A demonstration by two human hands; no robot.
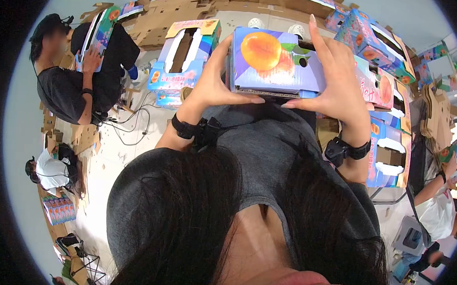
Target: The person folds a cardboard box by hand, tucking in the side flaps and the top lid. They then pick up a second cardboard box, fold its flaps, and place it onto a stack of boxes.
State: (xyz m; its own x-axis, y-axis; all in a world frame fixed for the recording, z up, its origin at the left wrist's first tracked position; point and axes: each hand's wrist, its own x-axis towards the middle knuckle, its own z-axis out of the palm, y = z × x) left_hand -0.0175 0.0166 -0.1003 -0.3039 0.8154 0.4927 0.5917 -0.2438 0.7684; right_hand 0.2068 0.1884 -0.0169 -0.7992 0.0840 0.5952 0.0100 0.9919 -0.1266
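Observation:
In front of my chest is a printed cardboard fruit box (274, 79), blue and purple with an orange fruit picture on the side facing me. My left hand (213, 86) grips its left side, with the thumb along the bottom edge. On the right side, my right hand (341, 85) clasps the box, its thumb under the lower edge and one finger stretched up past the top corner. A dark slot and a round hole show in the box near my right hand. The far side of the box is hidden. Both wrists wear black straps.
Left of my hands stands an open-topped fruit box (180, 56) on another box. More boxes (391, 154) are stacked at the right. Flattened cardboard (436, 113) leans beyond them. Black cables (137, 119) lie on the floor. A person (70, 79) at left handles a similar box.

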